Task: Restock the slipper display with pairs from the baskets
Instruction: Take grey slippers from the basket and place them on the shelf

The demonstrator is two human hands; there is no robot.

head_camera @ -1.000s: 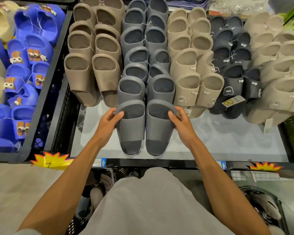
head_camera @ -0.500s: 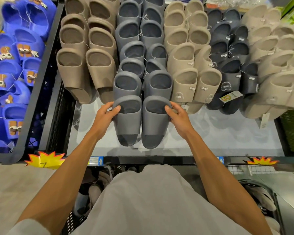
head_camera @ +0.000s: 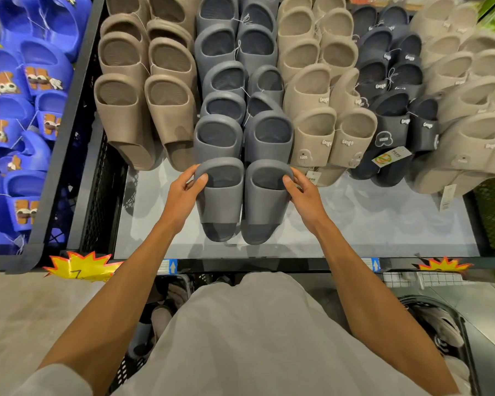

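Over at the far left, a black-framed bin is holding a heap of blue slippers with little cartoon figures on their straps. Just right of its mesh wall, on the pale tabletop of the display, brown slippers are lying in two overlapping files, toes toward the person. Beside them is running a column of grey slippers, each pair lapping over the one behind.

At the near end of that column the person is gripping a pair side by side. The left hand is curling round the outer edge of the left grey slipper, thumb hooked over the strap rim. The right hand is clasping the outer edge of the right grey slipper the same way, fingers wrapped behind. The two slippers are touching each other and butting up against the pair behind. Whether they are lying flat on the tabletop I cannot tell.

Further right, beige slippers are lining up, then black slippers with small white logos and a hang tag, then pale greige slippers.

Along the front rail, a yellow starburst sign is sticking out at the left and another starburst sign at the right. Below the rail, a left basket and a right basket are sitting on the floor, each with slippers inside.
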